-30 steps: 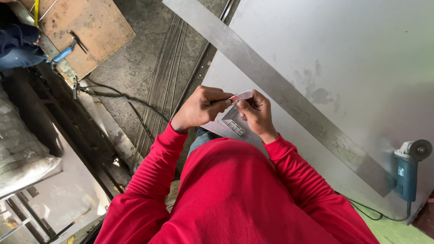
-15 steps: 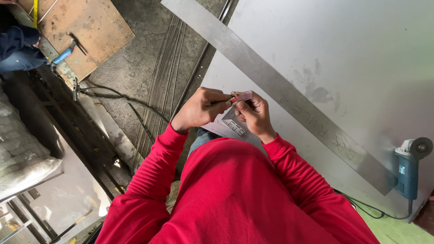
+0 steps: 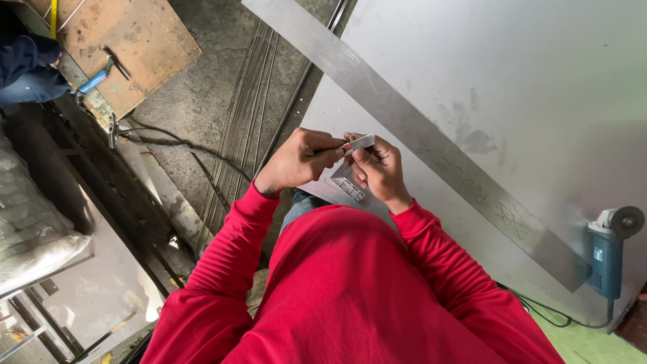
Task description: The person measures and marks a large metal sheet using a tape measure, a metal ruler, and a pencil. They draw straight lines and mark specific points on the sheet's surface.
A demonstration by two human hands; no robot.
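While the earlier views show much the same pose, the hands have drawn slightly closer together and the small grey piece between them now sits a little higher, tilted up at its far end; the work reads as fine handling held close to the chest, hardly advanced. The left hand [image 3: 300, 160] is curled nearly closed, its fingertips pinching the red-marked near end of the small metal strip [image 3: 358, 143]. The right hand [image 3: 379, 168] is also mostly closed, thumb and fingers gripping the strip's far part from below. Just under both hands lies a small flat metal plate [image 3: 347, 189] with markings on it, resting on the big grey metal sheet [image 3: 539, 81]. Beyond the right hand a long steel ruler [image 3: 431, 145] crosses the sheet diagonally, and farther right a blue angle grinder [image 3: 608, 253] lies at the sheet's edge. Beyond the left hand, thin rods [image 3: 246, 114] lie on the concrete floor [image 3: 195, 101]; farther still a hammer [image 3: 94, 75] rests on a wooden board [image 3: 145, 47]. No container shows near the hands; what fills the pale sack [image 3: 30, 229] at far left I cannot tell.
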